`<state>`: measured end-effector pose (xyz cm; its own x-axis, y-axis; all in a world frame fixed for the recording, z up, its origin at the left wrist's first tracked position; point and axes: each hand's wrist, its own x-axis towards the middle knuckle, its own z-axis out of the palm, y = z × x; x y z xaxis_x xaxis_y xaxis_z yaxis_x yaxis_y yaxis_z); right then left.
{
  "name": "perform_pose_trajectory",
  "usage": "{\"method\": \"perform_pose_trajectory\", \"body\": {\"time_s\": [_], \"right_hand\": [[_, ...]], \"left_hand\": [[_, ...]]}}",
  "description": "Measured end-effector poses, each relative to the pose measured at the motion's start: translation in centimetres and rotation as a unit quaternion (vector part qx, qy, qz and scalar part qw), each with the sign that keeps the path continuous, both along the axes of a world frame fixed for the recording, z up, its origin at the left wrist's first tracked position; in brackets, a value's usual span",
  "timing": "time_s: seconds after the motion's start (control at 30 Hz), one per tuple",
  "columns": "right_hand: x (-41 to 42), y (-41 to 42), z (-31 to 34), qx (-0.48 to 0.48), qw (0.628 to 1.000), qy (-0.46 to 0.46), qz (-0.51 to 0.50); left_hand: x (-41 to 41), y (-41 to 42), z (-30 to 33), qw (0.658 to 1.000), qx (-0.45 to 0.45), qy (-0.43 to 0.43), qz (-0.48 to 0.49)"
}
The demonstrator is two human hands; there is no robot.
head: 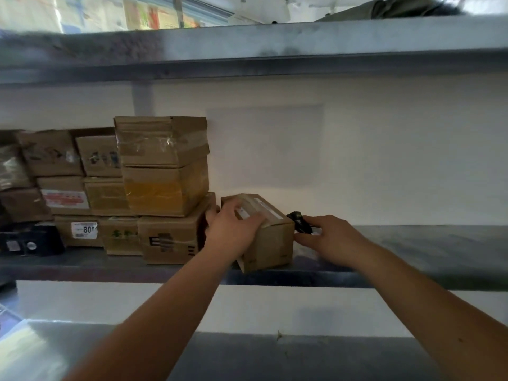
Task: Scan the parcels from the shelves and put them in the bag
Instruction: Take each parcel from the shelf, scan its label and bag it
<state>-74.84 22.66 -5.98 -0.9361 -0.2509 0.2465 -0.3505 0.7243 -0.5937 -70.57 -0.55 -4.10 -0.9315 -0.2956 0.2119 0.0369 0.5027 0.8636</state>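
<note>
A small brown cardboard parcel with a white label on top sits at the front edge of the middle metal shelf. My left hand lies over its top left corner, fingers wrapped on the label side. My right hand is just right of the parcel and holds a small black scanner close to the parcel's right side. No bag is in view.
A stack of several taped cardboard parcels fills the shelf to the left, touching the small parcel's left side. A black device stands at the far left. An upper shelf runs overhead and a lower shelf below.
</note>
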Motion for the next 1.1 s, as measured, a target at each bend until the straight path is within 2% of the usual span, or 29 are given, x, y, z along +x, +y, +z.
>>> {"method": "perform_pose_trajectory", "body": {"time_s": [0.1, 0.27, 0.5, 0.67, 0.9, 1.1], "right_hand": [[0.5, 0.1, -0.5, -0.017, 1.0, -0.01, -0.015], [1.5, 0.4, -0.8, -0.012, 0.999, 0.003, -0.029], [3.8, 0.7, -0.6, -0.004, 0.999, 0.014, -0.052], [6.1, 1.2, 0.0, 0.006, 0.998, 0.02, -0.059], [9.7, 2.7, 0.1, 0.01, 0.995, 0.011, -0.097], [14.0, 4.4, 0.0, 0.02, 0.992, 0.004, -0.127]], "left_hand": [[-0.5, 0.6, 0.0, 0.989, 0.136, -0.046, -0.024], [-0.5, -0.1, -0.8, 0.968, 0.217, -0.066, -0.103], [0.3, -1.4, -1.6, 0.979, 0.124, -0.014, -0.164], [1.4, -0.5, -2.4, 0.984, 0.058, 0.052, -0.159], [2.1, 0.4, -3.7, 0.963, -0.019, 0.175, -0.205], [2.1, 1.1, -3.6, 0.956, -0.084, 0.183, -0.214]]}}
